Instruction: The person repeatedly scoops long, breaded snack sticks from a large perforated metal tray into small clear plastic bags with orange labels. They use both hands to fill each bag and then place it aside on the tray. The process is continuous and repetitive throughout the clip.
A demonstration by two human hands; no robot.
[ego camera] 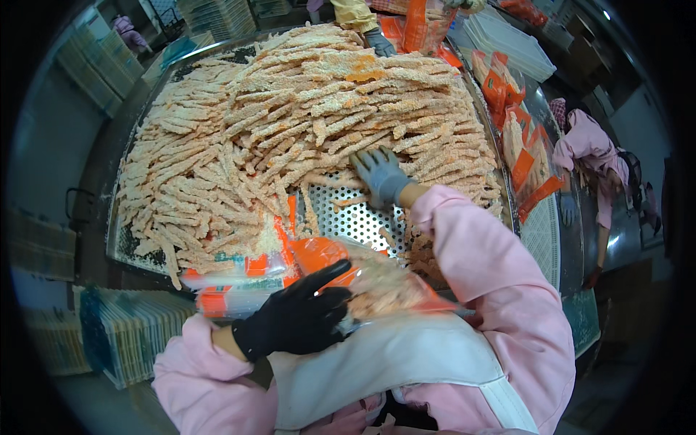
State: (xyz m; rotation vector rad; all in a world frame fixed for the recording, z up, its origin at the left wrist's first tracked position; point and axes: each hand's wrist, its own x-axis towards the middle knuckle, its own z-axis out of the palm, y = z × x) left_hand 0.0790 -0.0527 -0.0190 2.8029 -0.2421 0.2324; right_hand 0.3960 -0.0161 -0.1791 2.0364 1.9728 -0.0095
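Observation:
My left hand (296, 310), in a black glove, holds the near side of a clear plastic bag with orange printed panels (321, 258). Breaded strips (375, 293) fill part of this bag, which lies against my apron and is slightly blurred. My right hand (380, 176), in a grey-blue glove, reaches forward with its fingers spread on the near edge of a large heap of breaded strips (304, 114). No strip is plainly gripped in it. Under that wrist, perforated metal (348, 217) shows through a gap in the heap.
Flat orange-and-clear bags (228, 293) lie at the table's near edge. Filled bags (524, 157) line the right side. Across the heap is another person's gloved hand (379, 42); a co-worker in pink (590, 147) bends at the right. Stacked trays (136, 326) stand at left.

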